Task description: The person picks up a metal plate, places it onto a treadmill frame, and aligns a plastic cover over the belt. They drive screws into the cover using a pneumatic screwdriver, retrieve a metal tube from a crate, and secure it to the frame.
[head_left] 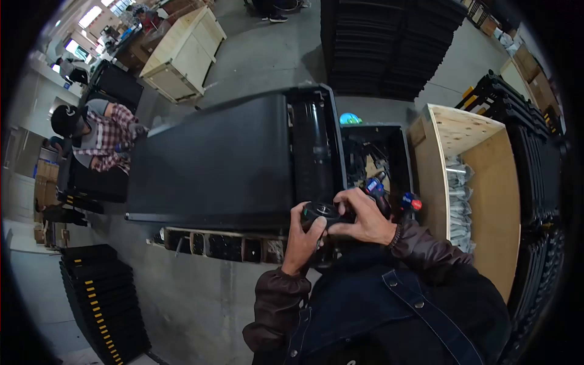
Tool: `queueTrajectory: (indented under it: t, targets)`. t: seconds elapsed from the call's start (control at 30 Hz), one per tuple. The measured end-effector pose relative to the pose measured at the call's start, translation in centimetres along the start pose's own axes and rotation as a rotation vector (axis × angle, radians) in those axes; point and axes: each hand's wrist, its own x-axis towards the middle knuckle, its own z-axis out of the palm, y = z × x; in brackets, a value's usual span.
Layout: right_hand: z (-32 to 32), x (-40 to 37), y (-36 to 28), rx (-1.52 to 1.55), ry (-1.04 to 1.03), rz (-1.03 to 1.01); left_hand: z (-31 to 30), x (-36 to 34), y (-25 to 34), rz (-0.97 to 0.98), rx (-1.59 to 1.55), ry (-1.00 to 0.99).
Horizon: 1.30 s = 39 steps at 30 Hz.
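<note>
My left hand (298, 238) is closed around a round black part (321, 210) with a ringed face, thumb on its near edge. From the other side, the fingers and thumb of my right hand (364, 220) pinch its rim. Both hands are over the near corner of a long black belt deck (210, 161), beside its dark shiny roller (317, 143). A blue and black power drill (376, 184) lies just beyond my right hand, and a second drill with a red ring (411, 202) is to its right.
A black bin (389, 137) of small parts stands behind the drills. On the right is a wooden crate (439, 176) holding wrapped pieces (459, 204). A compartment tray (252, 248) runs below the deck. At the deck's far left end works another person (109, 131).
</note>
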Motion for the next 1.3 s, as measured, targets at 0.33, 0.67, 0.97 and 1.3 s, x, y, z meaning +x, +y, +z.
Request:
queueTrajectory:
  t: [0.33, 0.67, 0.97, 1.3]
  targets:
    - [-4.5, 21.9, 10.7, 0.433, 0.353, 0.320, 4.2, 20.8, 14.3, 0.897, 1.076, 0.382]
    - [-11.8, 36.6, 18.8, 0.415, 0.378, 0.537, -13.7, 35.7, 11.1, 0.630, 1.509, 0.311]
    - [-6.5, 46.9, 16.7, 0.388, -0.142, 0.374, -12.4, 33.9, 14.6, 0.779, 1.434, 0.472]
    - [-1.0, 51.6, 8.8, -0.006, -0.850, 0.095, -12.3, 6.1, 7.0, 0.307, 1.081, 1.099]
